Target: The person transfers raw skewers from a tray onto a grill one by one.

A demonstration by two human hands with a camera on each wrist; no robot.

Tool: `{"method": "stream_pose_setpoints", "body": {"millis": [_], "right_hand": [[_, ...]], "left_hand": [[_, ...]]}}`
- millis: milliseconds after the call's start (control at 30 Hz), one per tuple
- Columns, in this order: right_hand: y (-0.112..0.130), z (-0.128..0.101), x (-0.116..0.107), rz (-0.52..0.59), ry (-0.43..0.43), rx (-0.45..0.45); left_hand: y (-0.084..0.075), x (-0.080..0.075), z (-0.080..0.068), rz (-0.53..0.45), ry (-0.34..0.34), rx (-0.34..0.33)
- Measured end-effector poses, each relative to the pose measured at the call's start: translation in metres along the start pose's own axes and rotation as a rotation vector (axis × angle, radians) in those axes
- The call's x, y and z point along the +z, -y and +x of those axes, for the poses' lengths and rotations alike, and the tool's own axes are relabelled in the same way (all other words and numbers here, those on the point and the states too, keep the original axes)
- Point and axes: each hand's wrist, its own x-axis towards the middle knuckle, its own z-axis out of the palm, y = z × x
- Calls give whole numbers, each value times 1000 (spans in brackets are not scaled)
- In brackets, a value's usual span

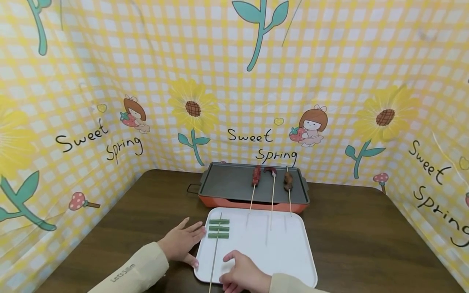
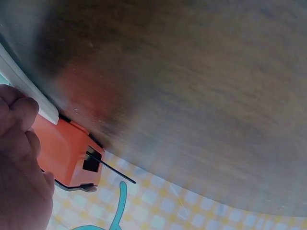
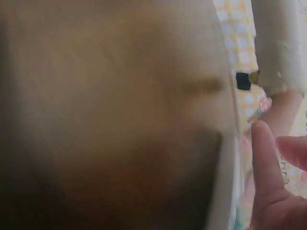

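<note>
A skewer with three flat green strips [image 1: 218,228] lies along the left side of the white tray [image 1: 286,252], its bare stick [image 1: 213,264] running toward me past the tray's front edge. Fingers spread, my left hand [image 1: 182,242] rests at the tray's left edge; the left wrist view shows the same hand [image 2: 21,153] beside the rim. Over the tray's front part is my right hand [image 1: 244,273], just right of the stick, its index finger extended and the others bent. Nothing shows between index finger and thumb of the right hand [image 3: 278,201] in its wrist view.
Behind the tray stands an orange griddle with a dark plate [image 1: 227,183]. On it lie a red meat skewer [image 1: 256,177], a skewer with a dark red curled piece [image 1: 271,171] and a brown one [image 1: 288,182]; their sticks reach over the tray. A checked cloth [image 1: 234,89] encloses the table [image 1: 351,240].
</note>
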Motion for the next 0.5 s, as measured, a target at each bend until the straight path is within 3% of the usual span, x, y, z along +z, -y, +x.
{"method": "stream_pose_setpoints", "body": {"millis": [167,333,500], "right_hand": [[-9,0,8,-109,-3,-65],[-15,-1,17,-95,5,-93],[-17,-2,24,-95,7,-66]], "left_hand": [[-1,-1,0,-1,-12,7],[1,-1,1,4,-28,14],[1,-1,-1,22,-41,25]]}}
